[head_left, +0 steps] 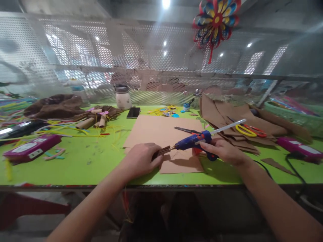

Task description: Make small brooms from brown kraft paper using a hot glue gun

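My right hand (223, 150) is wrapped round a blue hot glue gun (193, 141), with a translucent glue stick (228, 126) poking out of its back end. The gun's nozzle points left and meets, or nearly meets, a small bundle of folded brown paper (163, 151). That folded piece is pinched in my left hand (143, 159), which partly hides it. Beneath both hands lie flat sheets of brown paper (153, 129). A dark, narrow blade-like tool (186, 129) rests on the sheets behind the gun.
Yellow-handled scissors (246, 131) lie on crumpled brown paper (224, 114) at right. Purple power strips (32, 148) sit at both sides, a black cord running at right. Rolled paper tubes (85, 123), a phone (133, 113), a white jug (123, 96) and a paint jar (186, 107) stand or lie farther back.
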Demonstrator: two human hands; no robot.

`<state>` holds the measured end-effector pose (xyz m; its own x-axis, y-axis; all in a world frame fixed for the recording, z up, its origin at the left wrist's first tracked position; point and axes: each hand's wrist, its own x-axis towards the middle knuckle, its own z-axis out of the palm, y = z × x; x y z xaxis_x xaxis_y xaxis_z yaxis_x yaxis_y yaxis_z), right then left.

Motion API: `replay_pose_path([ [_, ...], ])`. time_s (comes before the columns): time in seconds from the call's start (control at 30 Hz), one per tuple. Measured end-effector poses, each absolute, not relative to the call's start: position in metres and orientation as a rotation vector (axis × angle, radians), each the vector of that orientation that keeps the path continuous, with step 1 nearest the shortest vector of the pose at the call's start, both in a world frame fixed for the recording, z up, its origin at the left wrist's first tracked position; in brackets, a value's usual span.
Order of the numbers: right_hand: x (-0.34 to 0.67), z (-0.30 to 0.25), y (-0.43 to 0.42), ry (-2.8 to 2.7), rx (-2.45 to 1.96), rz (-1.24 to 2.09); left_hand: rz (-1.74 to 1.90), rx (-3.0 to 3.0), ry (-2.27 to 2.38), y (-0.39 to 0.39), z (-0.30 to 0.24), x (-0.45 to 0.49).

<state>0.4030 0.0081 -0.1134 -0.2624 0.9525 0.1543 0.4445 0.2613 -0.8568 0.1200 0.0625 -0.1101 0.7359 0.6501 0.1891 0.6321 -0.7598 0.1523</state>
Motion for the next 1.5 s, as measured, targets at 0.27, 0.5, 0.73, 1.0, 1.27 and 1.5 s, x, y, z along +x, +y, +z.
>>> replay_pose_path([
  [0.27, 0.3994, -0.1142, 0.005, -1.791, -1.246, 0.96, 0.319, 2.903, 1.062, 0.0611, -0.113, 0.1213],
  [0.5, 0.3983, -0.1147, 0.0049, -1.84, -1.287, 0.892, 0.331, 2.926, 1.049, 0.0594, -0.1134, 0.1219],
  [0.73, 0.4022, -0.1189, 0.0052, -1.896, -1.317, 0.849, 0.333, 2.89, 1.068, 0.0595, -0.1124, 0.1217],
  [1.0, 0.4004, -0.1201, 0.0039, -1.903, -1.315, 0.824, 0.323, 2.898, 1.074, 0.0603, -0.1134, 0.1205],
  [1.27, 0.4001, -0.1181, 0.005, -1.926, -1.293, 0.762, 0.32, 2.903, 1.058, 0.0615, -0.1156, 0.1209],
  [1.5, 0.3968, -0.1184, 0.0027, -1.914, -1.301, 0.726, 0.323, 2.884, 1.068, 0.0617, -0.1153, 0.1201],
])
